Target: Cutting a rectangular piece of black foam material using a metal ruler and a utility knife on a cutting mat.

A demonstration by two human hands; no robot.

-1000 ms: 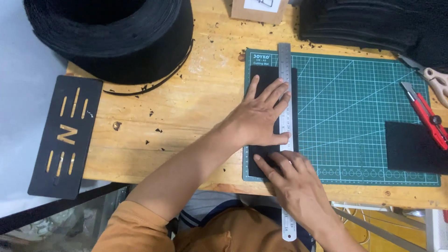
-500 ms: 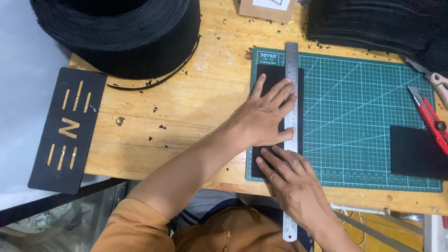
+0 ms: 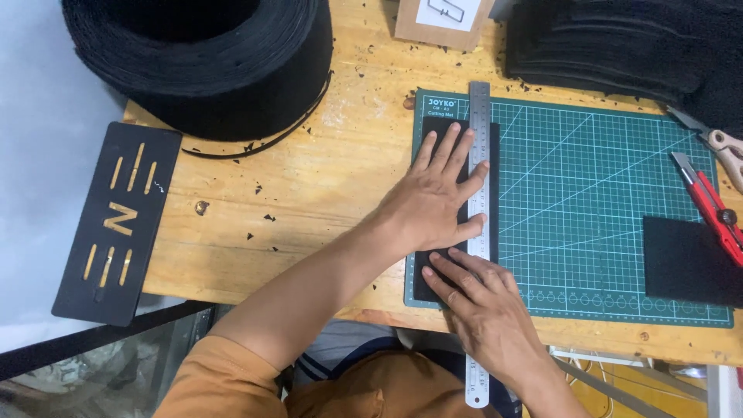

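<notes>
My left hand [image 3: 435,200] lies flat, fingers spread, on a black foam strip [image 3: 430,130] at the left side of the green cutting mat [image 3: 596,193]. Its fingertips touch a long steel ruler [image 3: 479,116] that lies lengthwise over the strip and hangs past the table's front edge. My right hand [image 3: 478,298] presses down on the strip's near end, right beside the ruler, fingers together and pointing left. Neither hand grips anything; both press flat.
A red utility knife [image 3: 709,203] and scissors [image 3: 720,147] lie at the mat's right edge, above a black foam square [image 3: 689,271]. A big roll of black foam [image 3: 201,62] stands back left, stacked black sheets [image 3: 619,46] back right. A black stencil plate [image 3: 116,220] overhangs the left edge.
The view has shifted slightly. Both hands stay on the strip and ruler in much the same pose; my right hand's fingers sit a little further left on the strip's near end.
</notes>
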